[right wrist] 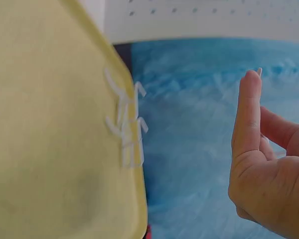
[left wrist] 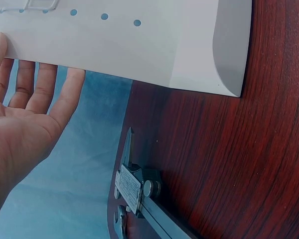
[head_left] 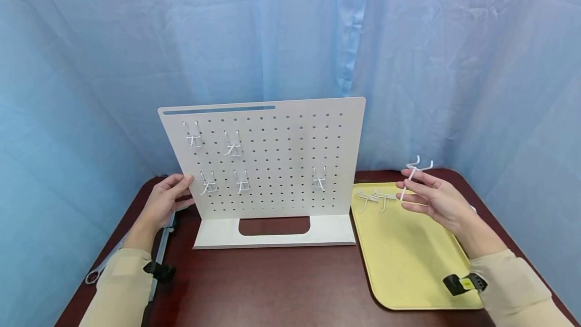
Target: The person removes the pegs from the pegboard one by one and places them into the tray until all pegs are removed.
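Observation:
A white pegboard [head_left: 283, 155] stands upright on its flat base, with several white wire hooks [head_left: 233, 146] hung in its holes. My left hand [head_left: 159, 201] grips the board's left edge, the thumb in front and the fingers behind, as the left wrist view also shows. To the right, my right hand [head_left: 433, 198] holds a loose white hook [head_left: 413, 167] raised above the yellow tray [head_left: 408, 256], its two bent ends pointing up. In the right wrist view the fingers hide nearly all of that hook. Two more hooks [right wrist: 132, 144] lie at the tray's far left corner.
On the dark wooden table [head_left: 272, 286], a digital caliper [left wrist: 132, 189] lies left of the board, below my left forearm. Beside it is a wrench [head_left: 93, 275], partly covered by the sleeve. A blue curtain [head_left: 290, 29] hangs behind and along the sides.

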`<act>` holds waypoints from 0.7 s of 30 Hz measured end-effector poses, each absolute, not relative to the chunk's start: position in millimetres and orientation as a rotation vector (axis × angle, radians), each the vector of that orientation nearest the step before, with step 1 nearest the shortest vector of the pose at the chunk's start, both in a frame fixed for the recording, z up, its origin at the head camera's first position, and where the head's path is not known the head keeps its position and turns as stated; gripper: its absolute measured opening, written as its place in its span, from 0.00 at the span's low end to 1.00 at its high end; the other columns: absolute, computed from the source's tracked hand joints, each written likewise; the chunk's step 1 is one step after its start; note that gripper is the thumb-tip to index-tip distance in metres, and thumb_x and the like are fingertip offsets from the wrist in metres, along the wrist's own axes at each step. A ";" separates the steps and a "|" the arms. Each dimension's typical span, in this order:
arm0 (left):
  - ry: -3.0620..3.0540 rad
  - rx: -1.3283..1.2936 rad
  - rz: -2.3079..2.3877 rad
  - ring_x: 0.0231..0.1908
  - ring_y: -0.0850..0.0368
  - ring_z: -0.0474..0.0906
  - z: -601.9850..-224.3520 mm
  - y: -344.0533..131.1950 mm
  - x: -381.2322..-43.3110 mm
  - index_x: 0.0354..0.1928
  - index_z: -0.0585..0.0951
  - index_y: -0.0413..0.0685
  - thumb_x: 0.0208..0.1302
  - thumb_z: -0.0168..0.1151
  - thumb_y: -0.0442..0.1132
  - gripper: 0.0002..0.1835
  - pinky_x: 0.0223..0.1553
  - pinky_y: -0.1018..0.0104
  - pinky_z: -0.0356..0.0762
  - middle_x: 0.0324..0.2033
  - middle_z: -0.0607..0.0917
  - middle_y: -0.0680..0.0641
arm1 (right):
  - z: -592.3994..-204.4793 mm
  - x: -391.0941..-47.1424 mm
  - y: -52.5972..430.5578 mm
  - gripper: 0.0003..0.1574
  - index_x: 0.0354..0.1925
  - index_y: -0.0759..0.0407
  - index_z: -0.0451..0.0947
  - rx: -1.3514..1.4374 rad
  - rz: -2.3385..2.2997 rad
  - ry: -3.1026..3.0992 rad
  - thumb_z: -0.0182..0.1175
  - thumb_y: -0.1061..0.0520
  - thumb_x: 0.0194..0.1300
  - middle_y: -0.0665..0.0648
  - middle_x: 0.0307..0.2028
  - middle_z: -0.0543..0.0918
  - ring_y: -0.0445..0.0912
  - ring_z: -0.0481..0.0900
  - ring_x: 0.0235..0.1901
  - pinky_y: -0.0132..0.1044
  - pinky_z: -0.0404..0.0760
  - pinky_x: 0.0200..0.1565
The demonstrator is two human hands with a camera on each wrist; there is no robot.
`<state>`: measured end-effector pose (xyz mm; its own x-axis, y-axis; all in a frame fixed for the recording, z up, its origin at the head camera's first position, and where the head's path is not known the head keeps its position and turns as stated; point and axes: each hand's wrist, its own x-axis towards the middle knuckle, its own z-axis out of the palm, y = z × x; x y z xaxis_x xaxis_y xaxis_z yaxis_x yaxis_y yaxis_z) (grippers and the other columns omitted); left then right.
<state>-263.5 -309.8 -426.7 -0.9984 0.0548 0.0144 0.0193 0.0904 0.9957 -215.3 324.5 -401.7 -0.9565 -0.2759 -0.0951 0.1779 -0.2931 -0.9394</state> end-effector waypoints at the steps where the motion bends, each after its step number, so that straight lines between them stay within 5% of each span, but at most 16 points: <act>1: 2.299 0.078 2.100 0.43 0.61 0.85 -426.7 -309.8 -263.4 0.48 0.81 0.49 0.72 0.63 0.51 0.14 0.44 0.63 0.86 0.42 0.86 0.56 | -405.4 -215.8 329.7 0.18 0.55 0.48 0.82 -0.110 -2.317 1.677 0.51 0.65 0.79 0.53 0.48 0.87 0.48 0.87 0.47 0.43 0.86 0.47; 21: 2.299 0.056 2.112 0.42 0.61 0.85 -427.3 -310.1 -264.4 0.46 0.82 0.51 0.71 0.64 0.52 0.14 0.44 0.62 0.86 0.41 0.86 0.57 | -457.1 -231.9 370.6 0.16 0.47 0.48 0.82 0.153 -2.220 1.630 0.51 0.65 0.79 0.55 0.43 0.89 0.49 0.89 0.40 0.45 0.86 0.48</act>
<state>-264.4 -310.1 -427.3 -0.9992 0.0392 0.0102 0.0135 0.0846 0.9963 -231.9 370.6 -457.1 -0.9215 -0.2378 -0.3070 0.3642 -0.2543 -0.8959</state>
